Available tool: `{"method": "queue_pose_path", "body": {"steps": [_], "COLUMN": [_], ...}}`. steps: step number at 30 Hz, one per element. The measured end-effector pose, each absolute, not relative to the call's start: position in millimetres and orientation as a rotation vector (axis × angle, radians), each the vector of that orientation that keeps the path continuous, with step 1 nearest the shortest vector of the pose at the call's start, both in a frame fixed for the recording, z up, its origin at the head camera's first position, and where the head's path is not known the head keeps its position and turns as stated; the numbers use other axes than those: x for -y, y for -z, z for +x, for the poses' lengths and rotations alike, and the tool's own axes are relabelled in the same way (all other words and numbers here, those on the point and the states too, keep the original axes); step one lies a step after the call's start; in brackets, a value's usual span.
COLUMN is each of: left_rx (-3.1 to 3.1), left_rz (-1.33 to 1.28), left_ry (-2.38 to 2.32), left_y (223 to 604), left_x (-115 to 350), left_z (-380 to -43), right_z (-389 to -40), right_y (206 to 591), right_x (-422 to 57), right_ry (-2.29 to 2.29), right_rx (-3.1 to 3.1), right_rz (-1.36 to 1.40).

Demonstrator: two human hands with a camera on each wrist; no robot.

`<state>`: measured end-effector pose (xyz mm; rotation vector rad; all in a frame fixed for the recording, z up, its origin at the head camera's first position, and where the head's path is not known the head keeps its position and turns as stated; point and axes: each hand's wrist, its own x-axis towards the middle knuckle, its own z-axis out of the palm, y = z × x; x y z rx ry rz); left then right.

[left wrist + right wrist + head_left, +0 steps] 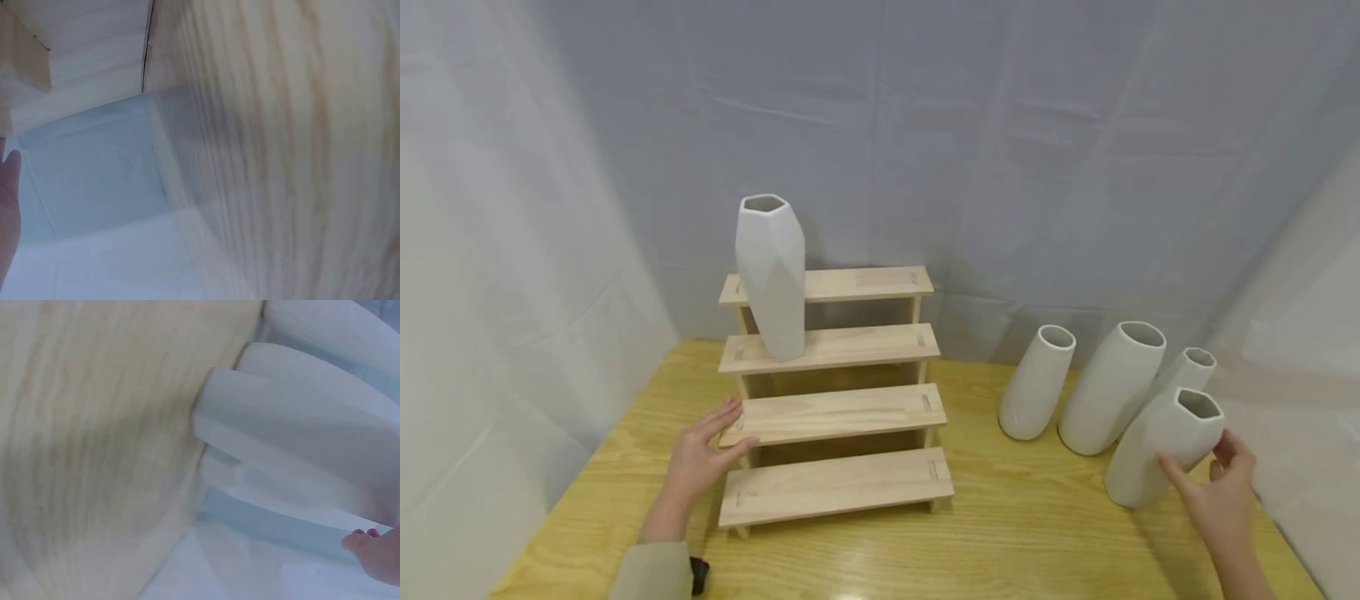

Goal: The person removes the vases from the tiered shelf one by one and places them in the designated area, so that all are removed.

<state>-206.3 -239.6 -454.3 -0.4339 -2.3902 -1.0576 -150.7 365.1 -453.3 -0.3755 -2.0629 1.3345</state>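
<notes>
Fingers of the right hand (1221, 492) wrap the faceted vase (1165, 446), which leans with its mouth up-right.

- No text, labels, brands, numbers or signs readable anywhere.
- Plain white vases (1163, 447), zero markings.
- Bare wood on the stepped shelf (835, 412), nothing printed.
- Backdrop cloth blank too.
- Wrist views too blurry to read anything anyway.
</notes>
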Motion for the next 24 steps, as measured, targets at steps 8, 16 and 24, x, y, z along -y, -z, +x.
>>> {"method": "queue_pose_path", "body": {"steps": [8, 16, 24], "left_rx": [2.392, 2.402, 2.34], "left_rz": [-0.426, -0.421, -0.466], "left_ry": [1.056, 1.065, 1.068], "left_y": [453, 452, 455], "left_x": [239, 239, 239], "left_z": [-205, -204, -207], "right_z": [-171, -143, -131], "right_y": [496, 430, 378], "right_x": [-420, -361, -297], "right_ry": [-1.269, -1.259, -1.269], "right_rx": [2.032, 2.037, 2.073], "right_rz": [-0.354, -0.35, -0.21]}}
